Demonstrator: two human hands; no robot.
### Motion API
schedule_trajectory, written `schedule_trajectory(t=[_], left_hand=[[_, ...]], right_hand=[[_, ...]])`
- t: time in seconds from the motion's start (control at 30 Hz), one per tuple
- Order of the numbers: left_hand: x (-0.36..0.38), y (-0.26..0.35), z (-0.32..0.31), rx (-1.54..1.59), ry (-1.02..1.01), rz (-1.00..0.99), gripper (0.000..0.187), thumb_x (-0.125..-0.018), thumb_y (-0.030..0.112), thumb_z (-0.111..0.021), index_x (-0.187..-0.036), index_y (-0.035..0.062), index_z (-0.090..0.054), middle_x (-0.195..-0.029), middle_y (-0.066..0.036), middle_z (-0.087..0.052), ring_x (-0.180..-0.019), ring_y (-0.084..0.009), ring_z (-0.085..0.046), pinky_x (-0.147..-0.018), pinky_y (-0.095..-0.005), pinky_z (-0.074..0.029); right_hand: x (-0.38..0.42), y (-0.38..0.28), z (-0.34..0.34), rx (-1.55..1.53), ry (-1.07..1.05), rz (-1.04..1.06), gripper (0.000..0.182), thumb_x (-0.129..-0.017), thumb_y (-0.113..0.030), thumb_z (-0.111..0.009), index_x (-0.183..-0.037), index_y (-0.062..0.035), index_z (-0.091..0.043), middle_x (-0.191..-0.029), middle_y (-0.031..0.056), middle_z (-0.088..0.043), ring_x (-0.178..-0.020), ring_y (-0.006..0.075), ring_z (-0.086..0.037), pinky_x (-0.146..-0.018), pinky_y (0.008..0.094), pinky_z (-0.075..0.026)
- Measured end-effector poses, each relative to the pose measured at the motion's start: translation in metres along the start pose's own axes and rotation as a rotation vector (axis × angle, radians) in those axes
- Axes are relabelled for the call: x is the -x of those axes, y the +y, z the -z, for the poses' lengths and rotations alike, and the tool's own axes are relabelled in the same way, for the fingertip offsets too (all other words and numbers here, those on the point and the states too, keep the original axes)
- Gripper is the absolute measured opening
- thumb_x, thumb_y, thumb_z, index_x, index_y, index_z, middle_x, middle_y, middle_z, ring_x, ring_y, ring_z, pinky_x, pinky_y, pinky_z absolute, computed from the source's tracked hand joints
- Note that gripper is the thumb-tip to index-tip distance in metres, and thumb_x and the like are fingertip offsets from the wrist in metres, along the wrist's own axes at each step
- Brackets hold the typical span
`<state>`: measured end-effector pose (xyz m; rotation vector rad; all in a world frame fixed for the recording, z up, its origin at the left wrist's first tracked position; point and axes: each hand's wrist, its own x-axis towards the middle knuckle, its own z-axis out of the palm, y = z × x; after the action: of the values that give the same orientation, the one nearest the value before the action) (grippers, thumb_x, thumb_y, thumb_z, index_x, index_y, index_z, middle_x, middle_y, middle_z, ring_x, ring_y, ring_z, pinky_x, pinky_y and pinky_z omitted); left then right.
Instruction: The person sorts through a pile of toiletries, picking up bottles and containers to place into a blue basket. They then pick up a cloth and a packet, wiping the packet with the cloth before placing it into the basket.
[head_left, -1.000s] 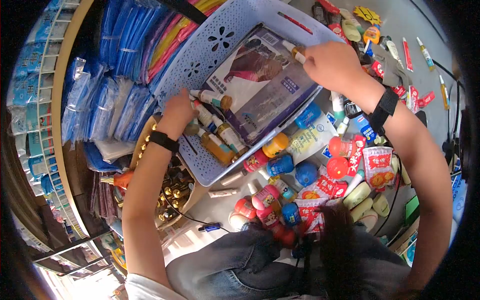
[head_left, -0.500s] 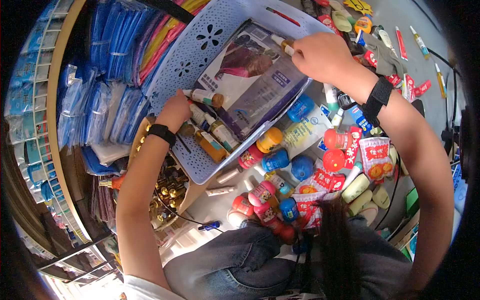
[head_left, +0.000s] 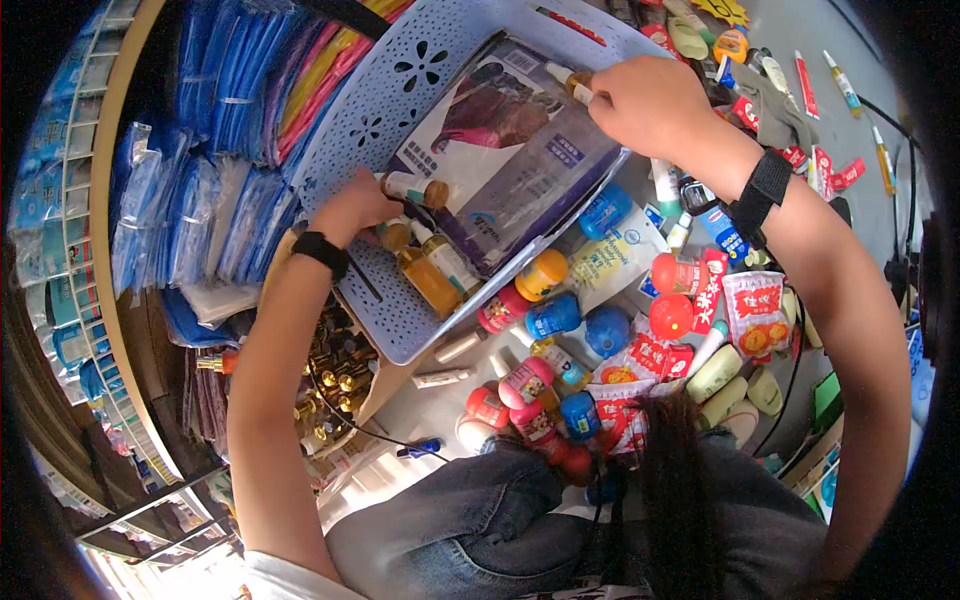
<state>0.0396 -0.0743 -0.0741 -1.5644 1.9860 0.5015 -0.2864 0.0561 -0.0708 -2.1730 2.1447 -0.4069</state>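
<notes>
Stacked blue packs (head_left: 235, 90) beside a lilac basket (head_left: 395, 325); right hand (head_left: 648, 105) pinches a bottle (head_left: 570, 79); left hand (head_left: 355, 207) by amber bottles (head_left: 432, 285), grip unclear.

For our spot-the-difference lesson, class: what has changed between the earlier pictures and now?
The left hand has shifted slightly, its fingers now reaching further inward over the bottles in the basket; whether it grips one is unclear. The right hand keeps its hold on a small bottle above the flat package, which stays put.
</notes>
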Motion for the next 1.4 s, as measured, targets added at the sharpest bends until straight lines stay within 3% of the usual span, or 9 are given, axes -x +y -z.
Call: schedule_trajectory(t=[0.37,0.47,0.57,0.67,0.77,0.87,0.97,1.07,1.4], left_hand=[[-0.026,-0.036,-0.054,-0.268,0.251,0.038,0.037,-0.083,0.016,-0.052,-0.109,-0.0095,-0.047,-0.094,-0.029,-0.062,-0.091,-0.0402,-0.062,-0.077,-0.0433,-0.051],[-0.021,-0.025,-0.039,-0.270,0.147,-0.020,0.034,-0.083,0.015,-0.052,-0.107,-0.0086,-0.049,-0.094,-0.028,-0.063,-0.091,-0.0389,-0.063,-0.076,-0.0438,-0.051],[-0.007,-0.015,-0.044,-0.322,0.285,-0.083,0.033,-0.079,0.013,-0.058,-0.104,-0.0082,-0.052,-0.094,-0.025,-0.064,-0.090,-0.0370,-0.064,-0.075,-0.0451,-0.051],[0.009,0.014,-0.035,-0.382,0.217,0.040,0.031,-0.077,0.009,-0.060,-0.104,-0.0045,-0.054,-0.094,-0.022,-0.065,-0.088,-0.0342,-0.065,-0.072,-0.0440,-0.052],[0.011,0.017,-0.025,-0.493,0.363,-0.074,0.031,-0.077,0.009,-0.061,-0.106,0.0046,-0.056,-0.087,-0.014,-0.066,-0.083,-0.0327,-0.065,-0.066,-0.0443,-0.052],[-0.010,0.001,-0.035,-0.714,0.589,-0.602,0.030,-0.076,0.009,-0.061,-0.105,0.0134,-0.059,-0.086,-0.009,-0.064,-0.088,-0.0308,-0.063,-0.068,-0.0424,-0.051],[-0.011,0.019,-0.027,-0.622,0.289,-0.490,0.023,-0.079,0.008,-0.053,-0.101,0.0132,-0.058,-0.090,-0.010,-0.059,-0.091,-0.0292,-0.059,-0.076,-0.0432,-0.048],[-0.010,0.003,-0.027,-0.681,0.264,-0.657,0.024,-0.077,0.008,-0.058,-0.099,0.0141,-0.063,-0.098,-0.007,-0.058,-0.098,-0.0270,-0.055,-0.079,-0.0386,-0.048],[0.024,0.004,-0.041,-0.541,0.445,-0.551,0.023,-0.078,0.013,-0.058,-0.100,0.0082,-0.060,-0.096,-0.011,-0.055,-0.095,-0.0288,-0.056,-0.073,-0.0399,-0.051]], right_hand=[[0.002,0.002,-0.002,-0.007,0.010,0.023,0.028,-0.076,-0.026,-0.049,-0.075,-0.0055,-0.069,-0.072,0.0165,-0.065,-0.071,0.0348,-0.064,-0.065,0.0453,-0.052],[0.002,0.001,0.001,-0.016,-0.011,0.004,0.029,-0.076,-0.026,-0.049,-0.075,-0.0055,-0.069,-0.072,0.0165,-0.065,-0.071,0.0350,-0.064,-0.065,0.0458,-0.052],[0.002,0.001,-0.001,-0.026,0.005,-0.003,0.029,-0.076,-0.026,-0.049,-0.075,-0.0055,-0.069,-0.071,0.0162,-0.065,-0.071,0.0351,-0.064,-0.064,0.0462,-0.051],[0.001,0.003,-0.004,0.022,0.034,0.017,0.028,-0.076,-0.026,-0.049,-0.075,-0.0058,-0.069,-0.070,0.0160,-0.065,-0.070,0.0348,-0.064,-0.064,0.0461,-0.051],[0.001,0.003,-0.007,0.001,0.053,0.027,0.028,-0.076,-0.026,-0.049,-0.075,-0.0065,-0.069,-0.070,0.0161,-0.064,-0.069,0.0349,-0.064,-0.063,0.0463,-0.051],[-0.001,0.001,-0.007,-0.009,0.055,0.006,0.028,-0.076,-0.027,-0.049,-0.074,-0.0072,-0.069,-0.069,0.0160,-0.064,-0.068,0.0352,-0.063,-0.062,0.0467,-0.050],[0.000,0.004,-0.009,0.005,0.062,0.023,0.029,-0.077,-0.029,-0.050,-0.072,-0.0067,-0.067,-0.068,0.0154,-0.063,-0.068,0.0355,-0.062,-0.063,0.0472,-0.050],[0.000,0.005,-0.009,0.020,0.067,0.037,0.029,-0.078,-0.029,-0.050,-0.073,-0.0063,-0.067,-0.069,0.0152,-0.063,-0.069,0.0353,-0.062,-0.063,0.0474,-0.049],[0.002,0.001,-0.002,0.022,-0.003,0.006,0.030,-0.079,-0.030,-0.049,-0.074,-0.0065,-0.067,-0.074,0.0150,-0.064,-0.072,0.0346,-0.063,-0.065,0.0472,-0.050]])
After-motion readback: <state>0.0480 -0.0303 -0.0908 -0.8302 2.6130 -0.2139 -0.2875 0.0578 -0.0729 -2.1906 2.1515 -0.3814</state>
